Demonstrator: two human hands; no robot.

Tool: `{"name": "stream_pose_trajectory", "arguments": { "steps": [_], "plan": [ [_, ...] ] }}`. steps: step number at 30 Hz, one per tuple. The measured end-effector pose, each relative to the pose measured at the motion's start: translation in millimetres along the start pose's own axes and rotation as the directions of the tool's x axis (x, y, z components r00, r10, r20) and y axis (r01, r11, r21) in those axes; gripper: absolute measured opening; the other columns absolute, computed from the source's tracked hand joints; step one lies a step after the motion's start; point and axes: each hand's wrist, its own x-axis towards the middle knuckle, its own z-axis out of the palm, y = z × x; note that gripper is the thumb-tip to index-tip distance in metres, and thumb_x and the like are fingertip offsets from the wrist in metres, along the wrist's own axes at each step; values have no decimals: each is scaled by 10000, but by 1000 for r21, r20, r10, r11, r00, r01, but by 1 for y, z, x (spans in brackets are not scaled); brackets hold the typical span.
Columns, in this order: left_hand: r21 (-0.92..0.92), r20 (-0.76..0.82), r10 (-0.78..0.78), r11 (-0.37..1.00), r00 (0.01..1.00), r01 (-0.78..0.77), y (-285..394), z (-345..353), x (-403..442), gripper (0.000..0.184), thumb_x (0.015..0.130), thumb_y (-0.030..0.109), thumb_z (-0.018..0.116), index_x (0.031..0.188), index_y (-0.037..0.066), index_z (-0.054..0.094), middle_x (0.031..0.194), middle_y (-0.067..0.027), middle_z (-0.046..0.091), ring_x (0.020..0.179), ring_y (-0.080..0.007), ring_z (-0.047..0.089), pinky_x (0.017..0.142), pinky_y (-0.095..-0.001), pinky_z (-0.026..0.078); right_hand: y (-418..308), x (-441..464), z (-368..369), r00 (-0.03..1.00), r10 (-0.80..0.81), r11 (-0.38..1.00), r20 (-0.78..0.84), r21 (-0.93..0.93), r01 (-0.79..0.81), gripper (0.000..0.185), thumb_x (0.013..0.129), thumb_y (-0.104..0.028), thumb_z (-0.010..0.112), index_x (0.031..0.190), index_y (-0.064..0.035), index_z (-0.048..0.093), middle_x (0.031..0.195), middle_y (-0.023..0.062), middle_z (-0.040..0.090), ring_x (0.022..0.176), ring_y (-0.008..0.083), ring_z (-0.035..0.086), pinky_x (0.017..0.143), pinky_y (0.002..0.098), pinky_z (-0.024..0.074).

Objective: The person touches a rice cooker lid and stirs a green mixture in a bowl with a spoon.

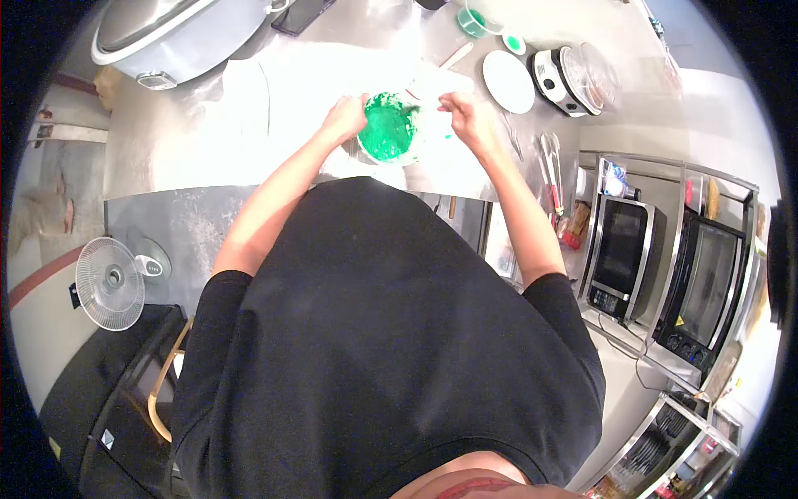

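A bowl of bright green mixture point(387, 131) stands on the worktop in front of me, with paler smears round its inner wall. My left hand point(347, 119) is closed on the bowl's left rim. To the right of the bowl, my right hand point(467, 118) has its fingers pinched together; glare hides what they hold, if anything. Just beyond the bowl lies a pale-handled utensil point(456, 56), its far end lost in the glare.
A large roaster point(179, 37) stands at the back left of the steel worktop point(137, 158). A white plate point(508, 81), a slow cooker point(559, 81), a green-stained tub point(472, 22) and tongs point(552, 170) are on the right. Ovens fill the right-hand rack point(619, 254).
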Motion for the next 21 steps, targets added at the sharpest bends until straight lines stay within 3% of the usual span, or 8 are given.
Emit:
{"name": "stream_pose_trajectory", "arguments": {
  "steps": [2, 4, 9, 12, 13, 16, 19, 21],
  "plan": [
    [4, -10, 13, 1000, 1000, -13, 2, -4, 0, 461, 842, 44, 417, 1286, 84, 534, 785, -259, 649, 645, -346, 673, 685, -460, 535, 7, -5, 1, 1000, 24, 999, 18, -46, -23, 151, 834, 18, 550, 904, -13, 680, 808, 124, 698, 796, 239, 701, 726, 321, 535],
    [-27, 36, -32, 999, 999, 33, 14, -14, -7, 352, 816, 33, 469, 1154, 27, 565, 938, -264, 643, 937, -412, 625, 832, -511, 494, -4, -15, 1, 992, 126, 989, 31, 77, -128, 179, 820, 37, 537, 905, -21, 683, 802, 128, 697, 805, 242, 700, 724, 327, 536],
    [-72, 65, -55, 996, 996, 60, 8, -8, -2, 352, 819, 36, 459, 1153, 32, 573, 904, -260, 647, 904, -414, 634, 813, -507, 500, -13, 8, 9, 1000, 0, 1000, -6, 14, 0, 224, 788, 64, 558, 947, -35, 680, 869, 115, 707, 811, 261, 695, 747, 338, 538],
    [-83, 8, -12, 997, 1000, 12, 1, -2, -1, 344, 864, 79, 436, 1178, 66, 577, 852, -256, 648, 811, -406, 647, 771, -493, 510, 4, 13, 22, 974, -227, 974, 22, 25, 226, 249, 783, 72, 549, 962, -44, 678, 884, 121, 704, 801, 265, 690, 758, 338, 531],
    [-80, -50, 25, 996, 998, -29, -1, 0, -3, 331, 904, 116, 420, 1193, 97, 580, 798, -255, 647, 728, -398, 656, 736, -481, 516, 12, 7, 23, 973, -230, 973, 31, 30, 229, 249, 783, 72, 549, 962, -44, 678, 884, 121, 704, 801, 265, 690, 758, 338, 531],
    [-95, -25, 14, 995, 1000, -17, -8, 6, 0, 343, 900, 115, 426, 1208, 91, 575, 806, -259, 645, 741, -399, 657, 738, -480, 515, 20, -7, 19, 980, -199, 977, 24, -77, 200, 239, 787, 64, 558, 958, -48, 680, 883, 118, 704, 837, 258, 688, 767, 341, 527],
    [-68, -58, 4, 998, 998, -8, -3, -2, -5, 361, 892, 109, 435, 1227, 85, 568, 806, -254, 648, 756, -409, 653, 746, -483, 513, 11, -11, 18, 992, -39, 999, 120, 27, 36, 220, 798, 56, 555, 954, -40, 677, 899, 115, 704, 854, 260, 683, 770, 352, 523],
    [-33, -64, 29, 999, 998, -31, -9, 3, -2, 381, 885, 102, 437, 1246, 83, 560, 782, -247, 647, 714, -388, 658, 732, -475, 520, -1, -5, 24, 998, -62, 998, -7, 25, 62, 188, 787, 57, 580, 930, -26, 672, 907, 126, 702, 835, 260, 683, 756, 354, 527]
  ]
}}
